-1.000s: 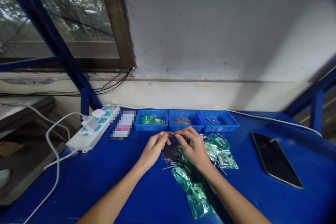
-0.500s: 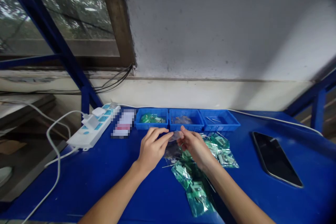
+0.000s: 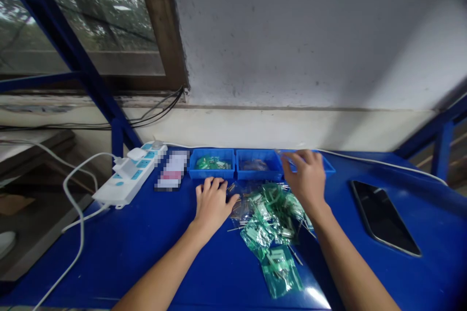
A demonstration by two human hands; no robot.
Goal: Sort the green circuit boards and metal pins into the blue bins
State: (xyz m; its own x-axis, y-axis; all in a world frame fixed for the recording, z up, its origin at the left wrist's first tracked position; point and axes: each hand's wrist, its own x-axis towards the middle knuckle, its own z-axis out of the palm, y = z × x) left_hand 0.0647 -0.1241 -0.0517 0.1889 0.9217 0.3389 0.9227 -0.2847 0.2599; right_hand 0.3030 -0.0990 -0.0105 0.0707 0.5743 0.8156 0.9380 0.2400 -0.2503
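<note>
Left hand (image 3: 212, 205) spread, palm down; right hand (image 3: 308, 179) arched over rightmost bin (image 3: 329, 167), grip unclear.

The single view looks out from a camera worn on the person's head, at the near side of the table (image 3: 156, 233), facing forward and down, with both forearms (image 3: 171, 262) entering from the bottom edge. It sits close enough that the left hand (image 3: 213, 204) and right hand (image 3: 308, 177) show large below mid-frame, near the row of blue trays (image 3: 259, 175), yet its wide field takes in the window (image 3: 105, 24) at upper left, the pale wall (image 3: 310, 34) ahead and the black phone (image 3: 385, 216) at right.
</note>
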